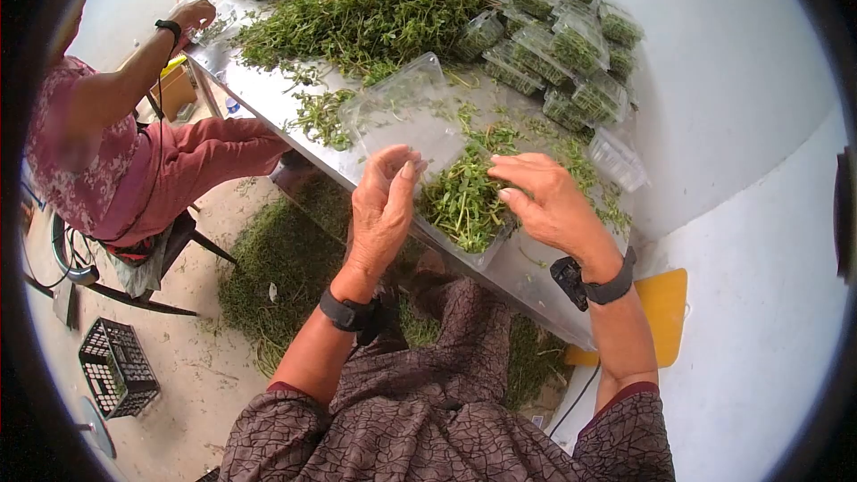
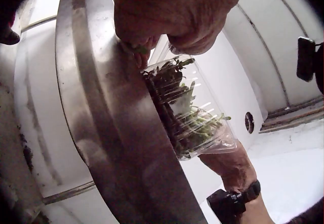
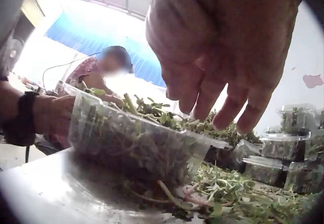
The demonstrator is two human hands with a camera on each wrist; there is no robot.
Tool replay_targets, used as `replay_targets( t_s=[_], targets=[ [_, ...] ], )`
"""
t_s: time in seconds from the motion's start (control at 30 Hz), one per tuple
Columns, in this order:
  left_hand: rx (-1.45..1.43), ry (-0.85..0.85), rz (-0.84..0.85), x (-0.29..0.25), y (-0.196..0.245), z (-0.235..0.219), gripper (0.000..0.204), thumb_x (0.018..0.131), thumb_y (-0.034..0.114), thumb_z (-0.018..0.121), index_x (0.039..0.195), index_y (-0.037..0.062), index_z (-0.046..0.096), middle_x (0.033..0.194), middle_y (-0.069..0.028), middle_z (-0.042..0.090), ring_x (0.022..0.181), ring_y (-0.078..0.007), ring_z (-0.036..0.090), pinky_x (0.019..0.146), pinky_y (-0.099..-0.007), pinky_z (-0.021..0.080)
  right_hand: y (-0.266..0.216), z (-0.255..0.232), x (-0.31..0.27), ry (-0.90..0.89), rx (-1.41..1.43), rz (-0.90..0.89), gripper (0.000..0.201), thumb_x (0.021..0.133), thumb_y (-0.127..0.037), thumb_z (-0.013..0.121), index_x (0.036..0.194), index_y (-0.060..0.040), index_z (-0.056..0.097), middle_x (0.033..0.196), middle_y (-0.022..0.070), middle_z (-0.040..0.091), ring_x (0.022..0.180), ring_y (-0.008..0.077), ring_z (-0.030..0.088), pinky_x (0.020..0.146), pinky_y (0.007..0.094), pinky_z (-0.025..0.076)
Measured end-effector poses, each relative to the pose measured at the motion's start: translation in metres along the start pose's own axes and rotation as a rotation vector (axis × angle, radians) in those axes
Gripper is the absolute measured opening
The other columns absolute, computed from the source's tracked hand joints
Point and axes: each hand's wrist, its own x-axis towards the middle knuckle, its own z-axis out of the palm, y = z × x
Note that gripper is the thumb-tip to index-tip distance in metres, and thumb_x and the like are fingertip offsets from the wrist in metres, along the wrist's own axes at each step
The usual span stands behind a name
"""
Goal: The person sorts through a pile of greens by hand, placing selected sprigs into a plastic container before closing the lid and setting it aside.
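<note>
A clear plastic box [image 1: 473, 259] heaped with leafy green sprigs [image 1: 466, 201] sits near the table's front edge, its lid [image 1: 402, 98] folded back. At its left side is my left hand [image 1: 379, 210], fingers loosely bent and thumb raised. The left wrist view has a bit of green beside those fingers. My right hand [image 1: 544, 201] hovers at the box's right side, fingers extended toward the sprigs. From the right wrist view, its fingers [image 3: 230, 107] point down over the box's far side, while the left hand [image 3: 53, 114] is beside the near end.
A large pile of greens [image 1: 384, 0] covers the back of the metal table [image 1: 295, 125]. Filled boxes [image 1: 571, 54] are stacked at right, beside an empty clear tray [image 1: 618, 159]. Another person [image 1: 116, 143] sits at left. Greens [image 1: 277, 277] and a black crate [image 1: 118, 366] are on the floor.
</note>
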Motion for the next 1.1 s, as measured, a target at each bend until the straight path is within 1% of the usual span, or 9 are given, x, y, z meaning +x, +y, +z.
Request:
replay_targets(
  t_s=[0.1,0.2,0.27,0.3,0.5,0.57,0.7,0.87,1.1],
  targets=[
    [0.093,0.031,0.052,0.001,-0.001,0.0,0.032,0.099,0.016,0.049,0.123,-0.0049,0.047,0.113,-0.0153,0.061,0.107,-0.0216,0.061,0.092,-0.0322,0.048,-0.007,-0.009,0.0,0.043,0.046,0.067,0.027,0.079,-0.01,0.065,0.105,-0.0006,0.064,0.115,0.0156,0.064,0.107,0.0354,0.057,0.092,0.0422,0.046],
    [0.067,0.038,0.041,0.0,0.004,0.002,0.035,0.099,0.018,0.049,0.124,-0.0052,0.045,0.115,-0.0162,0.06,0.109,-0.0224,0.06,0.093,-0.0324,0.047,-0.011,-0.012,-0.001,0.038,0.027,0.083,0.028,0.08,-0.009,0.064,0.107,-0.0012,0.064,0.116,0.0151,0.064,0.108,0.0344,0.057,0.094,0.0423,0.046],
    [0.03,0.027,0.032,0.0,0.001,0.003,0.036,0.1,0.019,0.046,0.128,-0.0038,0.043,0.118,-0.0168,0.057,0.112,-0.0234,0.057,0.097,-0.0345,0.045,-0.01,-0.007,-0.004,-0.132,-0.048,0.049,0.029,0.082,-0.006,0.063,0.11,-0.0011,0.065,0.117,0.0148,0.064,0.113,0.0328,0.056,0.097,0.0394,0.044],
    [-0.005,0.017,0.02,0.0,0.0,0.003,0.037,0.101,0.019,0.044,0.131,-0.0024,0.04,0.121,-0.0173,0.055,0.115,-0.0244,0.054,0.101,-0.0365,0.043,-0.009,-0.005,-0.006,-0.13,-0.049,0.048,0.029,0.082,-0.006,0.063,0.11,-0.0011,0.065,0.117,0.0148,0.064,0.113,0.0328,0.056,0.097,0.0394,0.044],
    [-0.05,-0.003,0.032,0.0,0.006,0.003,0.045,0.102,0.022,0.042,0.139,-0.0008,0.032,0.123,-0.0183,0.053,0.117,-0.0262,0.053,0.103,-0.0382,0.042,-0.033,-0.022,-0.013,0.127,-0.113,0.02,0.029,0.081,-0.01,0.064,0.108,-0.0009,0.064,0.11,0.017,0.065,0.104,0.0355,0.057,0.09,0.0426,0.047],
    [-0.076,-0.003,0.036,-0.001,0.006,0.003,0.045,0.102,0.024,0.041,0.139,-0.0002,0.032,0.124,-0.0186,0.053,0.118,-0.0268,0.053,0.103,-0.0383,0.042,-0.06,-0.029,-0.024,0.178,-0.146,0.274,0.033,0.081,-0.011,0.065,0.112,-0.0007,0.062,0.108,0.0195,0.065,0.101,0.0352,0.058,0.087,0.0425,0.047],
    [-0.142,-0.021,0.025,-0.004,0.009,0.0,0.047,0.102,0.027,0.042,0.14,0.002,0.032,0.125,-0.0202,0.052,0.118,-0.0302,0.054,0.101,-0.0392,0.043,-0.084,-0.011,-0.051,0.218,-0.197,0.214,0.039,0.077,-0.011,0.07,0.113,-0.001,0.062,0.114,0.0227,0.06,0.1,0.039,0.058,0.086,0.0435,0.048],
    [-0.19,-0.022,-0.006,-0.009,0.015,-0.001,0.044,0.103,0.027,0.04,0.14,0.0035,0.034,0.126,-0.0186,0.051,0.118,-0.0302,0.054,0.102,-0.0391,0.042,-0.097,0.015,-0.049,0.132,-0.197,0.158,0.035,0.076,-0.017,0.072,0.107,-0.0037,0.064,0.128,0.0196,0.052,0.123,0.0361,0.043,0.104,0.0464,0.032],
    [-0.146,-0.023,0.019,-0.014,0.017,-0.002,0.044,0.104,0.029,0.034,0.14,0.004,0.036,0.129,-0.0176,0.053,0.119,-0.0245,0.052,0.104,-0.0385,0.041,-0.086,0.037,-0.039,0.105,-0.261,0.121,0.032,0.081,-0.023,0.068,0.106,-0.0035,0.065,0.129,0.0205,0.051,0.125,0.0379,0.041,0.105,0.0513,0.029]
  ],
)
